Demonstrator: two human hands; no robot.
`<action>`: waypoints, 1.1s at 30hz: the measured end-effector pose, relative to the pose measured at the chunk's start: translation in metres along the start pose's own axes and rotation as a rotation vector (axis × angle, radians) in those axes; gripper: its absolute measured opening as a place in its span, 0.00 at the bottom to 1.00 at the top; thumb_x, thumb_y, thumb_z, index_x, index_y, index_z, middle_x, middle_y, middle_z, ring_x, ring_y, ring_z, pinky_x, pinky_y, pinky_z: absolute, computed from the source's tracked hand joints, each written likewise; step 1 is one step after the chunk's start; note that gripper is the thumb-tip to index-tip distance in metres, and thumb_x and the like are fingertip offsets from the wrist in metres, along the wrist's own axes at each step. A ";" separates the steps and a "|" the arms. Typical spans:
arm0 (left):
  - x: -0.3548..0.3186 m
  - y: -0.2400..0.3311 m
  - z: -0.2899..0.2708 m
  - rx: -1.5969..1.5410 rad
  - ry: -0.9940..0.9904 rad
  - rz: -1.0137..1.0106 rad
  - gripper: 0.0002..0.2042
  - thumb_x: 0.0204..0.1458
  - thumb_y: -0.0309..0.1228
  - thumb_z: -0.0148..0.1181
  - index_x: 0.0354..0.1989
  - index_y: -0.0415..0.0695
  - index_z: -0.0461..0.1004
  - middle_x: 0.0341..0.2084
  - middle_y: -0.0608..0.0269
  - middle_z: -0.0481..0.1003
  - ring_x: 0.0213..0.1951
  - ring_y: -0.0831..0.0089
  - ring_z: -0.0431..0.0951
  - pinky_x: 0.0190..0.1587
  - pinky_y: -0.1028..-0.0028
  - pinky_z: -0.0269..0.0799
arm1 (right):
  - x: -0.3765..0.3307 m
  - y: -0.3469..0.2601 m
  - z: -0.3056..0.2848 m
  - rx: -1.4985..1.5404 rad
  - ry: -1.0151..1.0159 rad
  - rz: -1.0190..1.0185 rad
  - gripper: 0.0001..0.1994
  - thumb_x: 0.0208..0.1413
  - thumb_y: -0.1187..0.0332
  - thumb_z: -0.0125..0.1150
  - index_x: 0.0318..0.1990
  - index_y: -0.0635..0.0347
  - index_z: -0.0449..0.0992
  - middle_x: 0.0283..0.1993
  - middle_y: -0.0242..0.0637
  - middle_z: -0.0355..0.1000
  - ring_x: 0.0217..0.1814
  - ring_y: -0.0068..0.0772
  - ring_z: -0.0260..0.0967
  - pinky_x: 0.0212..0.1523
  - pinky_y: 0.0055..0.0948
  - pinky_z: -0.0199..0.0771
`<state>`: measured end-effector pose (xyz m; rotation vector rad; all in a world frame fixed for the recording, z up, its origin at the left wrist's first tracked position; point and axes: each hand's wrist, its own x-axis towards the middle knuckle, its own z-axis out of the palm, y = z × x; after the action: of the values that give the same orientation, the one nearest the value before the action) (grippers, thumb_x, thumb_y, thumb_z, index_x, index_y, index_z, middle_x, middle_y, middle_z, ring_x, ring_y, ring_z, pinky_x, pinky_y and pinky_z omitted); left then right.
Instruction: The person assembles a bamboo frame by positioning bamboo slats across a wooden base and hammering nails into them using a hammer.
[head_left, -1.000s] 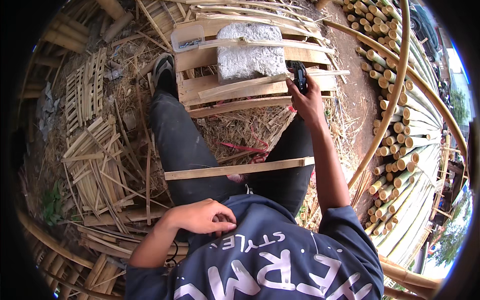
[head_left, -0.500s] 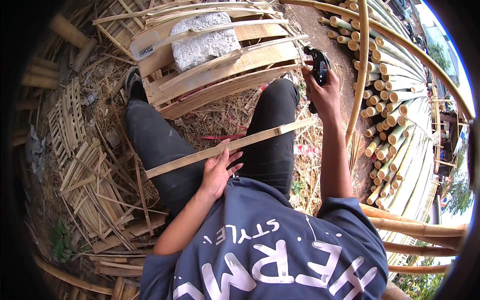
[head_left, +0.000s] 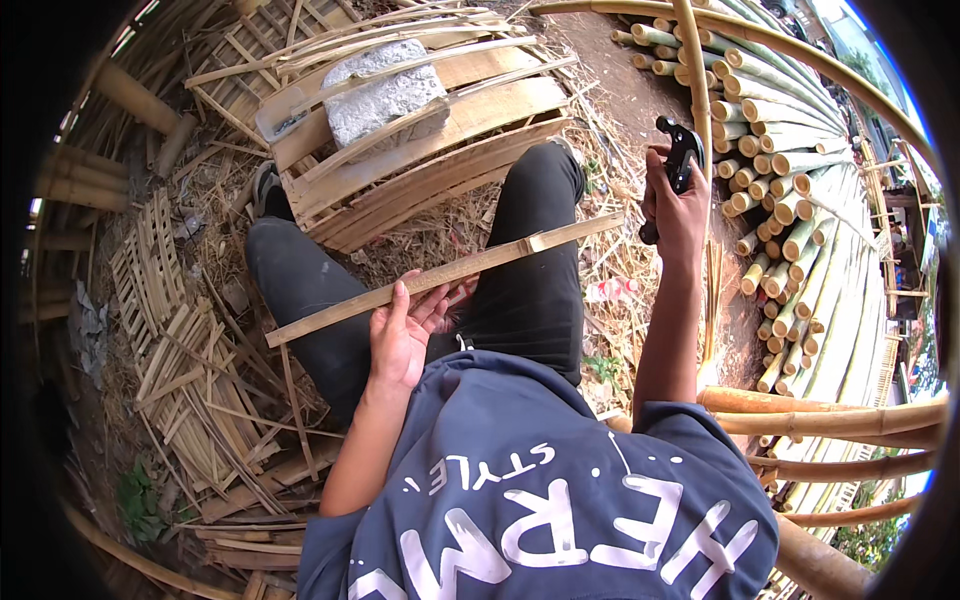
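Straw-strewn yard (head_left: 618,250), poles (head_left: 795,245) far right. Head view: strip (head_left: 482,262) lies across both thighs (head_left: 530,295), looks light, stiff, splintery, best held mid-length; left hand (head_left: 402,340) half-open at its near edge, right hand (head_left: 678,208) wrapped round black tool (head_left: 684,152).

A long, flat, pale wooden strip (head_left: 500,259) barred passage across the dark-trousered thighs (head_left: 535,300); open room separated it from the slatted wooden platform (head_left: 495,112).

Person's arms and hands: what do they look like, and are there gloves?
No gloves: the left hand and right hand are bare. The forearms are bare too, with no watch that I can see. The short sleeves are dark blue, part of a shirt with big white lettering.
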<state>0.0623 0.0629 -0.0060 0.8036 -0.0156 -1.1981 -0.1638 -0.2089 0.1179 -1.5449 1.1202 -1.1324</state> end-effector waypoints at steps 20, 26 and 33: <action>-0.082 0.085 0.000 0.099 -0.177 0.324 0.18 0.71 0.40 0.48 0.61 0.41 0.69 0.50 0.55 0.79 0.52 0.60 0.81 0.52 0.64 0.78 | -0.097 -0.030 -0.025 0.324 -0.126 -0.065 0.13 0.66 0.68 0.62 0.52 0.67 0.76 0.30 0.35 0.78 0.14 0.10 0.55 0.14 0.17 0.50; -0.092 0.090 -0.004 0.148 -0.177 0.355 0.18 0.71 0.39 0.48 0.61 0.40 0.68 0.49 0.56 0.79 0.51 0.62 0.82 0.51 0.65 0.78 | -0.120 -0.037 -0.021 0.409 -0.291 -0.059 0.11 0.62 0.70 0.66 0.49 0.66 0.79 0.22 0.24 0.70 0.15 0.10 0.57 0.15 0.16 0.52; -0.099 0.104 -0.014 0.171 -0.205 0.379 0.18 0.71 0.39 0.48 0.61 0.39 0.68 0.49 0.56 0.79 0.50 0.63 0.82 0.50 0.66 0.77 | -0.138 -0.038 -0.023 0.478 -0.372 -0.005 0.13 0.66 0.69 0.58 0.53 0.68 0.74 0.19 0.31 0.68 0.12 0.12 0.52 0.14 0.18 0.49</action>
<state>0.1136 0.1662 0.0811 0.7817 -0.4256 -0.9208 -0.2044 -0.0707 0.1362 -1.3049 0.5462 -0.9748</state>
